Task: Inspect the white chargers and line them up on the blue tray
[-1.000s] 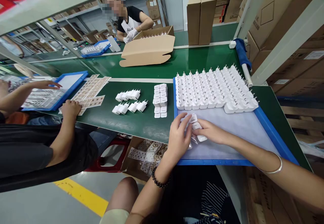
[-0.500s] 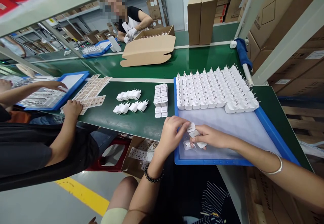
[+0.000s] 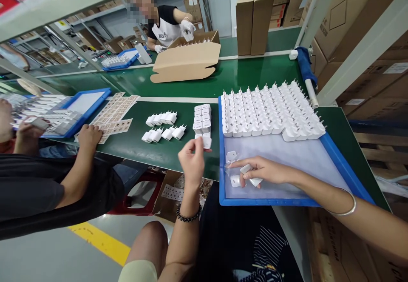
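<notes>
My left hand (image 3: 192,160), with a beaded bracelet, pinches a white charger (image 3: 207,142) at the near end of a block of stacked white chargers (image 3: 202,118) on the green table. My right hand (image 3: 266,170) is over the near left part of a blue-rimmed tray (image 3: 270,202). It grips white chargers, one of them (image 3: 246,169) showing by the thumb, while its index finger stretches left. Two loose chargers lie by its fingers, one farther off (image 3: 231,156) and one nearer (image 3: 235,181). Rows of chargers with pins up (image 3: 258,112) fill the tray's far part.
Left of the stack, more chargers (image 3: 164,133) lie in two groups. Beyond are sticker sheets (image 3: 116,116) and a co-worker's hand (image 3: 91,137). Across the table a gloved person (image 3: 165,29) works at an open carton (image 3: 188,63). A metal post (image 3: 363,39) rises at right.
My left hand has moved left from beside my right hand to the stack, carrying a charger. My right index finger has stretched out. The gloved person across has raised a hand over the carton.
</notes>
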